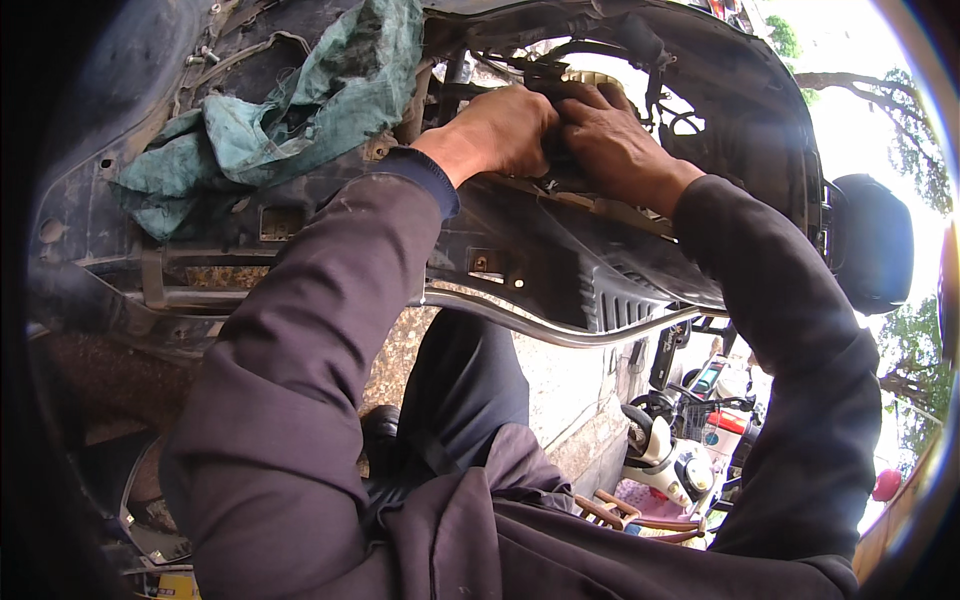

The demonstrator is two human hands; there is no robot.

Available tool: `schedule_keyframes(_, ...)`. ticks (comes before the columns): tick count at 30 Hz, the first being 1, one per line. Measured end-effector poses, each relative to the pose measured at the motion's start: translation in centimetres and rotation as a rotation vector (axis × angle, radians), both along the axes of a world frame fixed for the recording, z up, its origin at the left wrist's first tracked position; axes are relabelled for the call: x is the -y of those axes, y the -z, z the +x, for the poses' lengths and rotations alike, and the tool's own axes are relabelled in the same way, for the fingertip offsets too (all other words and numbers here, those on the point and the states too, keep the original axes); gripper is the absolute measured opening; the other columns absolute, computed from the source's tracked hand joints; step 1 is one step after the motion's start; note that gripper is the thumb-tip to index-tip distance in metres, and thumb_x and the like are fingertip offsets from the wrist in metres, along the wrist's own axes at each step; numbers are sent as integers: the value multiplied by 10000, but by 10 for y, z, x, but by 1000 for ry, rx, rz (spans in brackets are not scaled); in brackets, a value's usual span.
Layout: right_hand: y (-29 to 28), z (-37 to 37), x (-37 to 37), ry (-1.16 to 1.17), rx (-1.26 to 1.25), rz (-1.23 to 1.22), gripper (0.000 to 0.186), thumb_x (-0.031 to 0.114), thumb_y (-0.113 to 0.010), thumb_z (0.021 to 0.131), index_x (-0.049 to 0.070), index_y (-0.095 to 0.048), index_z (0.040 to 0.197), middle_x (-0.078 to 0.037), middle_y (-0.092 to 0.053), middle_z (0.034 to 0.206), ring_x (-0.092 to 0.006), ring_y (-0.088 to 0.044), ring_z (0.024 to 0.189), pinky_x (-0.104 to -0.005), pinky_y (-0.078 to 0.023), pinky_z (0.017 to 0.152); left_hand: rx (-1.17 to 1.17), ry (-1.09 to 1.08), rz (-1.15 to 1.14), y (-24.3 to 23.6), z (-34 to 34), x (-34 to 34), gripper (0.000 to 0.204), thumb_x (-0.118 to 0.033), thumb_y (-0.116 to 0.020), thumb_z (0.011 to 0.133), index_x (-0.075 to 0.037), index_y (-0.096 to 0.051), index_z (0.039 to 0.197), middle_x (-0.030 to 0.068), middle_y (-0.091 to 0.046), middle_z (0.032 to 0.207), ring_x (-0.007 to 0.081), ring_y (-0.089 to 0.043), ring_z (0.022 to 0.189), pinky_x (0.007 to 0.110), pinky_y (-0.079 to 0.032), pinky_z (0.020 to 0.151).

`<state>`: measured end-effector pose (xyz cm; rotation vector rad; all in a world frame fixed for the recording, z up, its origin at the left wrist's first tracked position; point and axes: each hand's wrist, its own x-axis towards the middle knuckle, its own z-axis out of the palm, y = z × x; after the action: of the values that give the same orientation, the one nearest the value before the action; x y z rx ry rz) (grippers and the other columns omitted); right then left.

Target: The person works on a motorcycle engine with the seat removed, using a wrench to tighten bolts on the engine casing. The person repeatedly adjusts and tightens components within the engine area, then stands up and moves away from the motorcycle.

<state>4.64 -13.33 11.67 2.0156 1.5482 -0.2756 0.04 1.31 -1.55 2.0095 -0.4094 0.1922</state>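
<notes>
The dark, dusty underside of a vehicle body (540, 260) spans the upper view, with a curved metal tube (560, 330) along its lower edge. My left hand (505, 130) is closed at a black part among cables in an opening at the upper middle; what it holds is hidden. Beside it, my right hand (610, 135) has its fingers bent over the same dark part (545, 75), near a pale ribbed round piece behind the fingertips. A crumpled teal cloth (265, 130) lies on the body left of my hands.
A black box-like piece (870, 243) sticks out at the right of the body. Below right stand a white two-wheeler (660, 465) and a small wooden seat (630, 520). My legs (460, 390) are below the frame on speckled ground. Trees show at the far right.
</notes>
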Motion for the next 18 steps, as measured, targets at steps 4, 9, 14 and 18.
schedule_keyframes(4, -2, -5, -4, -8, 19, 6, 209, 125, -663, 802, 85, -780, 970, -111, -607, 1158, -311, -448, 1346, -556, -331, 1106, 44, 10, -96, 8, 3, 2, 233, -126, -773, 643, -57, -759, 865, 151, -734, 831, 328, -716, 777, 391, -566, 718)
schedule_keyframes(9, -4, -6, -4, 26, -9, -3, 229, 120, -655, 814, 97, -785, 1000, -127, -604, 1175, -329, -449, 1348, -563, -323, 1123, 94, 32, -134, 13, 6, 3, 228, -107, -768, 655, -48, -759, 875, 152, -732, 816, 283, -720, 754, 374, -557, 707)
schedule_keyframes(14, 1, -2, -1, -11, -40, 68, 240, 110, -651, 812, 96, -783, 1013, -129, -601, 1186, -344, -440, 1365, -572, -328, 1125, 65, 54, -156, 12, 5, 2, 208, -102, -761, 677, -41, -755, 875, 152, -731, 805, 264, -717, 740, 367, -549, 699)
schedule_keyframes(18, 3, 1, 2, -5, -54, 92, 239, 105, -654, 808, 91, -783, 1010, -127, -600, 1193, -351, -429, 1384, -566, -329, 1126, -13, 79, -198, 10, 6, 3, 231, -106, -735, 636, -53, -761, 860, 198, -723, 856, 362, -721, 847, 421, -571, 765)
